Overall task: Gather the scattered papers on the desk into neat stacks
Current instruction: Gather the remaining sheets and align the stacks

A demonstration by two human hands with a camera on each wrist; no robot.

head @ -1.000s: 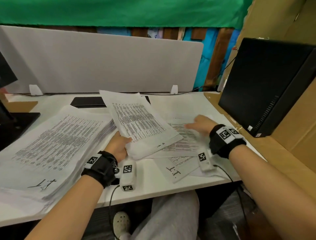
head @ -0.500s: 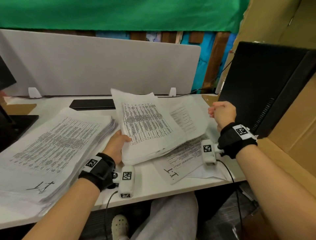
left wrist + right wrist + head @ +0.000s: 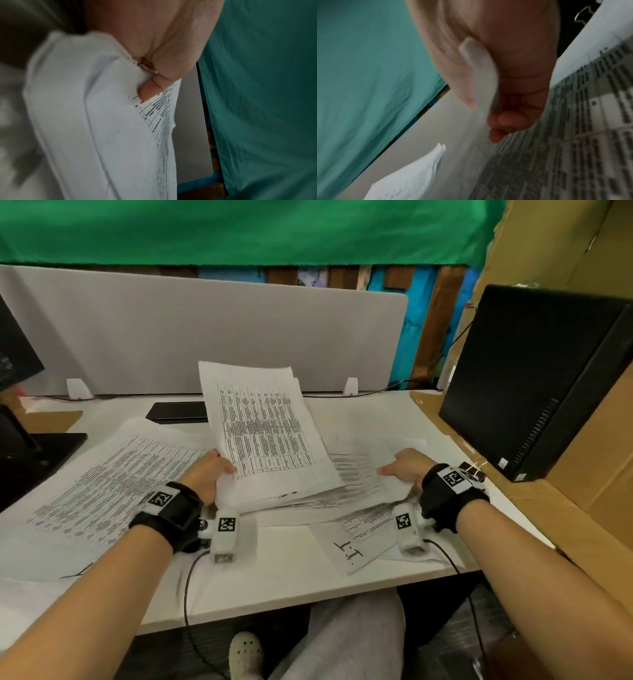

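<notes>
The sheaf of white printed table sheets (image 3: 263,436), tilted up over the white tabletop (image 3: 287,570), is pinched at its near left edge by the left hand (image 3: 210,474). The right hand (image 3: 406,469), just right of it, grasps a loose printed sheet (image 3: 356,470), apparently to add next. A nearer sheet (image 3: 352,542) reads "T.T".

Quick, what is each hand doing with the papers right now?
Left hand: grips the tilted bundle of papers, thumb on top.
Right hand: fingers curled on a loose printed sheet on the desk.
</notes>
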